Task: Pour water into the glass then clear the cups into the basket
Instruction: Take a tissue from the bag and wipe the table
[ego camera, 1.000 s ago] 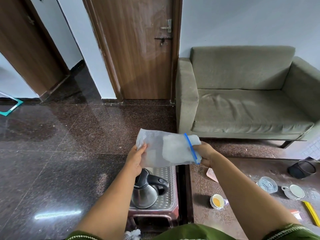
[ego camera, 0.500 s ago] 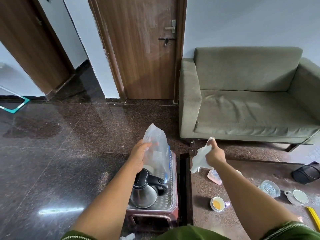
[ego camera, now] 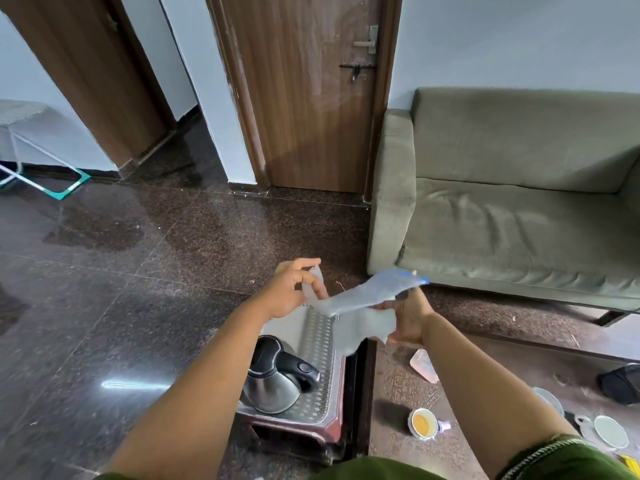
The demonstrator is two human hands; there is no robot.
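Note:
My left hand (ego camera: pixel 294 289) pinches one end of a clear plastic bag (ego camera: pixel 367 294) that stretches right, its blue zip edge above my right hand (ego camera: pixel 408 322). My right hand grips a crumpled white tissue (ego camera: pixel 367 329) just under the bag. Below my hands a steel kettle (ego camera: pixel 273 382) with a black handle stands on a perforated stool (ego camera: pixel 322 337). On the low brown table (ego camera: pixel 398 386) are a cup (ego camera: pixel 423 423) with yellow liquid, a white cup (ego camera: pixel 610 432), and a glass (ego camera: pixel 549 398) partly hidden by my right arm. A black basket (ego camera: pixel 623 382) sits at the far right.
A pink-white object (ego camera: pixel 424 365) lies on the table near the stool. A green sofa (ego camera: pixel 519 220) stands behind the table, with a closed wooden door (ego camera: pixel 311 98) to its left. Dark polished floor (ego camera: pixel 121 306) spreads to the left.
The bag, upright in my left hand before, now lies stretched sideways between both hands. My right hand with the tissue has come in under the bag. The view has shifted left.

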